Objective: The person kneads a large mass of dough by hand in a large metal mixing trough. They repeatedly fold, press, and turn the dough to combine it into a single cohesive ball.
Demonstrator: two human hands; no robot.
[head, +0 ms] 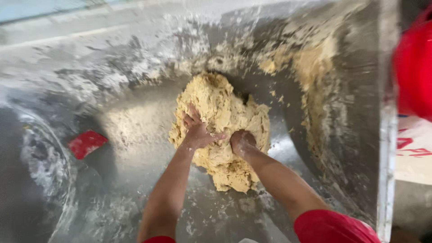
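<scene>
A big lump of pale yellow, crumbly dough (220, 103) lies in the middle of a large steel trough (135, 135). My left hand (196, 130) lies flat on the dough's left side with fingers spread. My right hand (242, 141) is a closed fist pushed into the dough just to the right of the left hand. Both forearms reach in from the bottom edge, with red sleeves at the elbows.
A red plastic scraper (87, 143) lies on the trough floor at the left. Flour and dough smears coat the back and right walls (319, 72). The trough's right rim (387, 148) runs down the frame; a blurred red object (416, 67) sits beyond it.
</scene>
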